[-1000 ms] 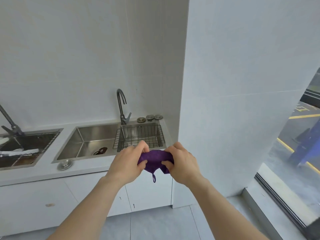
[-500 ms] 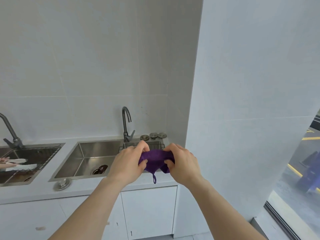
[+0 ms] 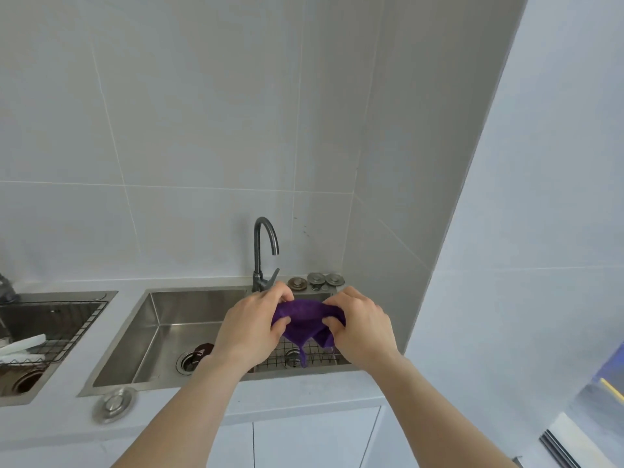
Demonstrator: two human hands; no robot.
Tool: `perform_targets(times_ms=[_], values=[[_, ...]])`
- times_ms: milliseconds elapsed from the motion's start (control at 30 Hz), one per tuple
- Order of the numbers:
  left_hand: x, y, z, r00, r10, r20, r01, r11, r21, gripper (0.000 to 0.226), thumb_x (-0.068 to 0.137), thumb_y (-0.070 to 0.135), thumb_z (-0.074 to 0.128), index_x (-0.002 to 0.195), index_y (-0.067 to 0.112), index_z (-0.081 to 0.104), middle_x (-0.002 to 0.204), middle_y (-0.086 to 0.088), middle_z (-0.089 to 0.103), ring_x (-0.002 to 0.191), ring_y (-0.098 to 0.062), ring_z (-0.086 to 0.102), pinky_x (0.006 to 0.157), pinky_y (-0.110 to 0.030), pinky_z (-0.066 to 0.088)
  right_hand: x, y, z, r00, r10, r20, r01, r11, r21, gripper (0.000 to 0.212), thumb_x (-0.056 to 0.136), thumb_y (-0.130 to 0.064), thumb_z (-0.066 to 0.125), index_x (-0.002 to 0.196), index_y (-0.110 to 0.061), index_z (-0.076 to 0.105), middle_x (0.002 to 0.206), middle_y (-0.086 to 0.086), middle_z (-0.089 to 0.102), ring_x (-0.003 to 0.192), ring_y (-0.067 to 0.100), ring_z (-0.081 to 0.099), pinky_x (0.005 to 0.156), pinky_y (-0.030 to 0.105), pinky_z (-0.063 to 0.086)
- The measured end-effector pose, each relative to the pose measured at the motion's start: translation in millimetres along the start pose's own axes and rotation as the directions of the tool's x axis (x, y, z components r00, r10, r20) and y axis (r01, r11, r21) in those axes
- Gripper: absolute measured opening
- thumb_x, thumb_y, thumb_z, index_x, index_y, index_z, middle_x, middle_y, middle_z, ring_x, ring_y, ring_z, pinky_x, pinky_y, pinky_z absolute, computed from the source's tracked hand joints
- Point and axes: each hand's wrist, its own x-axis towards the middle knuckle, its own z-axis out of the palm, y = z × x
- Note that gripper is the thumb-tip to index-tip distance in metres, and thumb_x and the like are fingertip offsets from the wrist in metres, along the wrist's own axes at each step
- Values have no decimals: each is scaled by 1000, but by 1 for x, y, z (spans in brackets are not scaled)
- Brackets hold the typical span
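A bunched purple cloth (image 3: 305, 320) with a small hanging loop is held in the air over the right part of a steel sink (image 3: 158, 332). My left hand (image 3: 251, 325) grips its left end with curled fingers. Its right end is gripped by my right hand (image 3: 363, 325). Under the cloth a wire rack (image 3: 297, 356) sits in the sink. A dark curved faucet (image 3: 265, 251) stands just behind my hands.
Three round metal sink plugs (image 3: 315, 281) lie behind the sink by the wall corner. Another plug (image 3: 113, 405) lies on the white counter at front left. A second sink (image 3: 47, 336) with a rack is at far left. A white wall (image 3: 523, 265) juts out on the right.
The view has moved closer to the counter and tilted up. Both hands, still holding the cloth, now hover over the sink's right side instead of in front of the cabinet.
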Motion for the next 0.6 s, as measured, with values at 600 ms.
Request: perform_targets(times_ms=[600], values=[[100, -128, 100, 984, -100, 149, 104, 994, -19, 27, 89, 25, 66, 106, 36, 48, 107, 18, 67, 85, -9, 60, 66, -22, 43, 119, 45, 147, 988, 82, 135, -89, 995, 49, 24, 94, -20, 65, 114, -32, 68, 108, -11, 68, 97, 17, 63, 76, 38, 56]])
